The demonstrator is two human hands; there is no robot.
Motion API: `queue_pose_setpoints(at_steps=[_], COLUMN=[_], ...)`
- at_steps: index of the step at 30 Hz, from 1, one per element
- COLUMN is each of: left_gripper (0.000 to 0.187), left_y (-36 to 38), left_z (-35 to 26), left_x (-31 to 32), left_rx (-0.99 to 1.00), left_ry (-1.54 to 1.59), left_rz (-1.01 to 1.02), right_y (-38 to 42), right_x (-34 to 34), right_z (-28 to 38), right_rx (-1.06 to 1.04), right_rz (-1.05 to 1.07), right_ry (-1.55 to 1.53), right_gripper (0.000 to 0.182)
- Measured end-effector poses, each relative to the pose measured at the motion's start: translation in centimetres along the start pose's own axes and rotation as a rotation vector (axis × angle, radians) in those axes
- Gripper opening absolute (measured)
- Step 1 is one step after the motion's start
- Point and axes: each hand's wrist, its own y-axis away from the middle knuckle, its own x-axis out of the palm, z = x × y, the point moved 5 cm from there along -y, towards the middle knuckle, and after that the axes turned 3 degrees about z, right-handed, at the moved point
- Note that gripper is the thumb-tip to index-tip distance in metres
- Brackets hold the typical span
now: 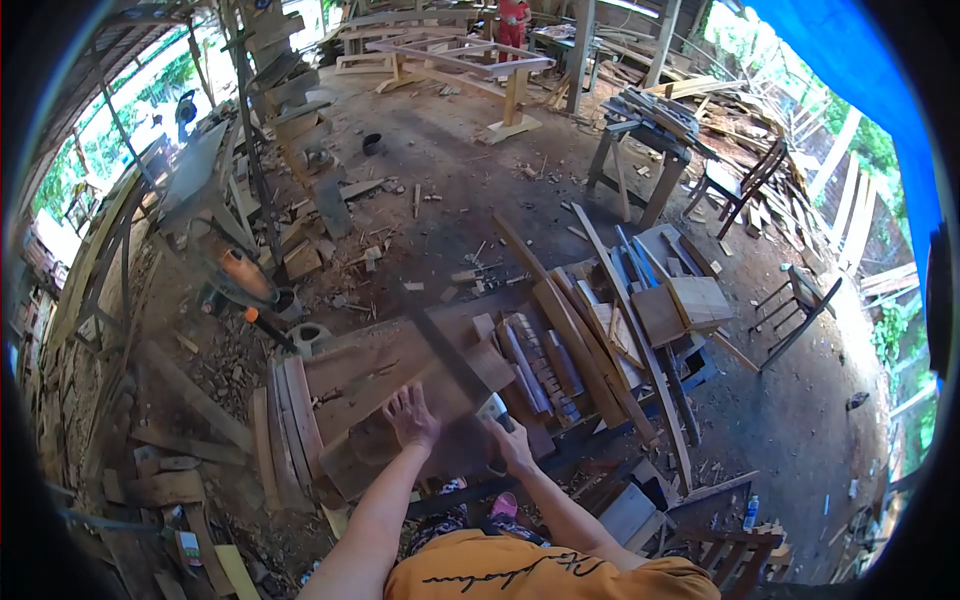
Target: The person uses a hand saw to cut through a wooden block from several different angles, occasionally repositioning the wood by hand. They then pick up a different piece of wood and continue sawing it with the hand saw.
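Observation:
My right hand [512, 446] is closed round the handle of a handsaw [445, 352], whose long dark blade points away and to the left across the work surface. Flat on a brown wooden board [365, 440] lies my left hand [411, 416], fingers spread, just left of the blade. The board rests on a low wooden bench [350, 365]. Curved wooden pieces [290, 410] stand side by side at the bench's left end. To the right of the saw lie several turned or rounded wood pieces [535, 365].
Long planks [640, 340] and a wooden box [690, 305] crowd the right side. A sawhorse-like table [645, 140] and a chair [740, 180] stand farther right. Wood scraps litter the dirt floor. A person in red [512, 25] stands at the back near a wooden frame [465, 52].

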Motion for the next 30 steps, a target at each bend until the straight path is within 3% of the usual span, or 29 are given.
queue_pose_setpoints(at_steps=[2,12,15,19,22,24,30], left_gripper=[0.054,0.046,0.044,0.041,0.044,0.051,0.055], left_y=[0.2,-0.3,-0.4,-0.3,-0.7,-0.4,-0.8], left_z=[-0.2,-0.7,-0.8,-0.6,0.5,1.7,1.6], left_x=[-0.5,-2.9,-2.8,-2.3,-0.2,2.3,1.7], left_rx=[0.024,0.048,0.034,0.029,-0.015,-0.011,-0.040], left_ry=[-0.033,0.143,0.132,0.096,0.103,-0.152,-0.021], left_rz=[-0.091,-0.118,-0.071,-0.036,0.035,0.070,0.131], right_y=[1.1,8.7,10.9,12.3,13.0,13.0,14.3], right_x=[-0.3,-3.6,-2.8,-2.5,-2.3,-2.7,-2.7], right_z=[0.0,-1.6,-0.7,-2.3,-2.8,-4.4,-4.3], right_rx=[-0.045,-0.243,-0.389,-0.433,-0.329,-0.323,-0.459], right_rz=[0.013,-0.089,-0.152,-0.184,-0.173,-0.184,-0.231], right_ry=[0.068,0.412,0.510,0.569,0.552,0.576,0.631], right_gripper=[0.023,0.022,0.023,0.023,0.024,0.025,0.024])
